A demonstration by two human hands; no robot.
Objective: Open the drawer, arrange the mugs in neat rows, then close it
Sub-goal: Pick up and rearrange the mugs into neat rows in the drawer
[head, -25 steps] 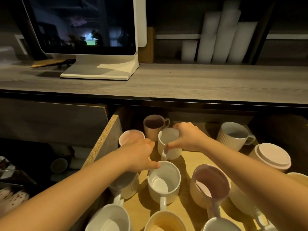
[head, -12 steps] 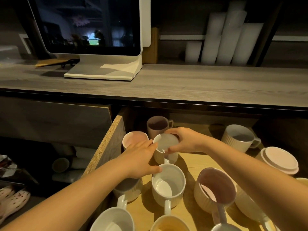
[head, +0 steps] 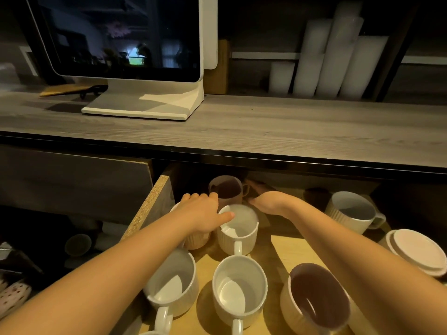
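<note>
The drawer (head: 150,206) stands pulled out under the counter, with several ribbed mugs on its wooden floor. My left hand (head: 203,213) lies over a pink mug (head: 196,240) at the back left, fingers curled over its far rim and thumb on the rim of a white mug (head: 238,228). My right hand (head: 264,200) reaches under the counter with fingers stretched beside the handle of a brown mug (head: 226,189), holding nothing. Two white mugs (head: 171,284) (head: 239,291) stand in front, handles toward me. A large purple-lined mug (head: 316,301) sits at front right.
Another white mug (head: 350,211) and an upturned pale mug (head: 418,252) sit at the drawer's right. The countertop (head: 242,131) overhangs the drawer's back. It carries a monitor (head: 125,44) and stacked white cups (head: 333,56). Dark shelves lie to the left.
My right hand let go of the white mug and moved back beside the brown mug. The white mug now stands behind the middle front mug. My left hand shifted back over the pink mug.
</note>
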